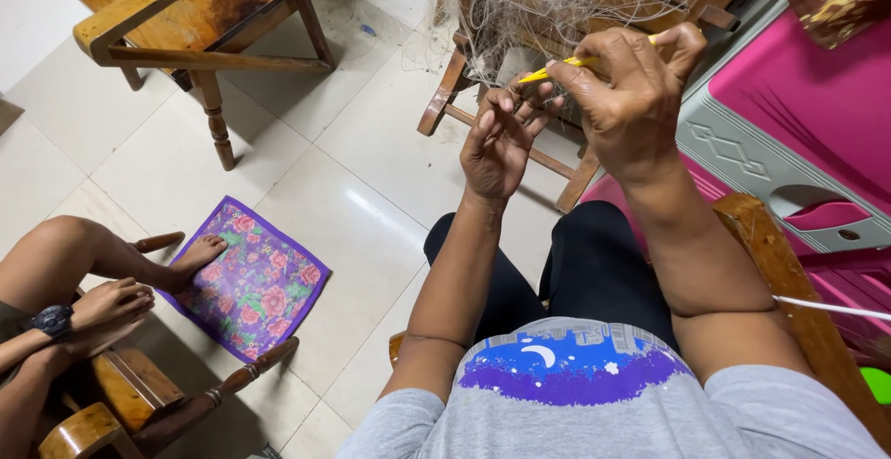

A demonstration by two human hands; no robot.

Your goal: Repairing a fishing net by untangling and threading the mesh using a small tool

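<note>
My right hand (pixel 631 97) is raised and pinches a thin yellow netting needle (pixel 562 66) between thumb and fingers. My left hand (pixel 502 139) sits just below and left of it, fingers curled into fine strands of a pale fishing net (pixel 557 0). The net hangs bunched over a wooden chair (pixel 445 97) in front of me. Both hands nearly touch at the needle's tip. I sit in a wooden chair, black trousers and a grey shirt below.
Another wooden chair (pixel 176 13) stands at the upper left on the white tiled floor. A purple floral cloth (pixel 255 283) lies on the tiles. Another person's foot (pixel 190 259) rests on it at the left. A pink and grey plastic case (pixel 798 134) sits at right.
</note>
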